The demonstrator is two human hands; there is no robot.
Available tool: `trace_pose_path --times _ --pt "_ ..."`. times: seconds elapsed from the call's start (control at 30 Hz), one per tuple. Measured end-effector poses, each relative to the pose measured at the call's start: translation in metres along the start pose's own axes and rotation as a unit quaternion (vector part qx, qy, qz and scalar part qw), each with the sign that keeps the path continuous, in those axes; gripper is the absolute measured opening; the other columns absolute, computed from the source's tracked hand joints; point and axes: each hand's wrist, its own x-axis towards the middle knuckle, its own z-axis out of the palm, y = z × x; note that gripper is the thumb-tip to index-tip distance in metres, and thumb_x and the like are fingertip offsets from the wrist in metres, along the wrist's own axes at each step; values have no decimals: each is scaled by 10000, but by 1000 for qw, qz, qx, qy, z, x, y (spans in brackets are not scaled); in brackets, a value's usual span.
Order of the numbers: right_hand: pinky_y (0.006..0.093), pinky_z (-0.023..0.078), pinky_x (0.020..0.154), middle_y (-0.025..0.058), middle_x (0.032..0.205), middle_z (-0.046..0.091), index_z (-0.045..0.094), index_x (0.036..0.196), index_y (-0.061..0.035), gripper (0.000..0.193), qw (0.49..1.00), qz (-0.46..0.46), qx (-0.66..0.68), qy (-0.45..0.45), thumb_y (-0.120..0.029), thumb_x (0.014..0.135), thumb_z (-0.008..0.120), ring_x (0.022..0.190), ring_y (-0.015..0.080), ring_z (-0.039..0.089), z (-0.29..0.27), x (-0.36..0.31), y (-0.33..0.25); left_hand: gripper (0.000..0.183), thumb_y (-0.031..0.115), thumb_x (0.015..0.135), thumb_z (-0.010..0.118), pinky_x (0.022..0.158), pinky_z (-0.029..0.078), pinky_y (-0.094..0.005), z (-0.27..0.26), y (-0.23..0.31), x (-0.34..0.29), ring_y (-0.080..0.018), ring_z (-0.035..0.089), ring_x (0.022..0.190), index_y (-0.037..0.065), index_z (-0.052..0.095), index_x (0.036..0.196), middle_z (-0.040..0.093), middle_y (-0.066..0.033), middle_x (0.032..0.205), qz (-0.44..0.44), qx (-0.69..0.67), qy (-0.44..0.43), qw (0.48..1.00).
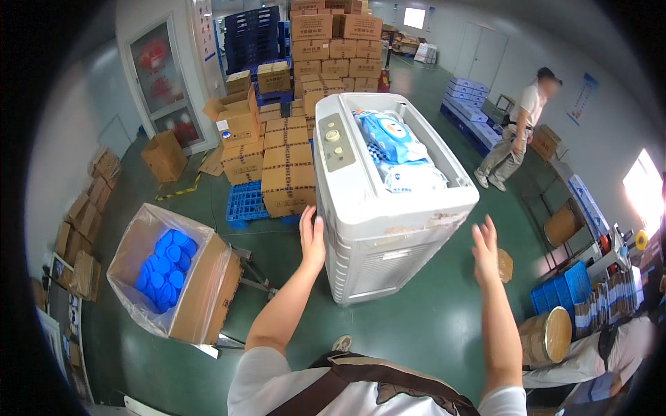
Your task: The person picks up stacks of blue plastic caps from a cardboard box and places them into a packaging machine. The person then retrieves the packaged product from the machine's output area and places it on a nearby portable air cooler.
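A tall white air cooler stands on the floor in front of me, with a grey panel of round knobs along its left top edge. In the recess on its top lie a blue-and-white soft pack, which looks like wet wipes, and a paler pack. My left hand is open with fingers pointing up, close against the cooler's left side; whether it touches I cannot tell. To the right of the cooler my right hand is raised, fingers apart, with a gap to the casing. Neither hand holds anything.
At my left stands a lined carton of blue round lids. Stacked cartons on a blue pallet rise behind the cooler. A person stands far right; another person is nearer, beside a brown drum.
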Motion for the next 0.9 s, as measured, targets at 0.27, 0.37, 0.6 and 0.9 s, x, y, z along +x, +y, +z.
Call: trace_pose_path --times 0.27,0.37,0.6,0.9 --pt "439 118 1083 246 1467 -9 68 1444 -119 973 977 10 -25 212 -413 746 680 1363 386 13 89 88 12 746 512 921 234 1079 -49 -492 59 0 6 -319 -22 1385 16 0 1427 5 -183 1497 -49 -2 -93 994" --pt "372 262 1037 202 1441 190 133 1434 -81 913 983 -4 3 182 -332 751 684 1298 316 266 42 129 37 847 548 904 307 1064 -65 -527 94 21 -20 -337 -61 1380 9 -103 1412 -92 -213 1483 -15 -33 -127 991" --pt "410 346 954 169 1397 343 208 1433 -138 857 987 117 -61 93 -486 779 638 1244 271 388 -63 198 19 1031 527 793 580 1067 9 -534 162 70 -67 -438 -85 1341 -29 -41 1401 -144 -300 1430 76 37 -332 939" --pt "308 360 974 178 1290 471 275 1391 -16 810 989 -48 -132 42 -279 766 717 1158 234 479 -129 207 58 634 466 847 549 1033 216 -521 102 42 218 -375 273 1277 81 390 1325 297 -202 1392 179 317 27 931"
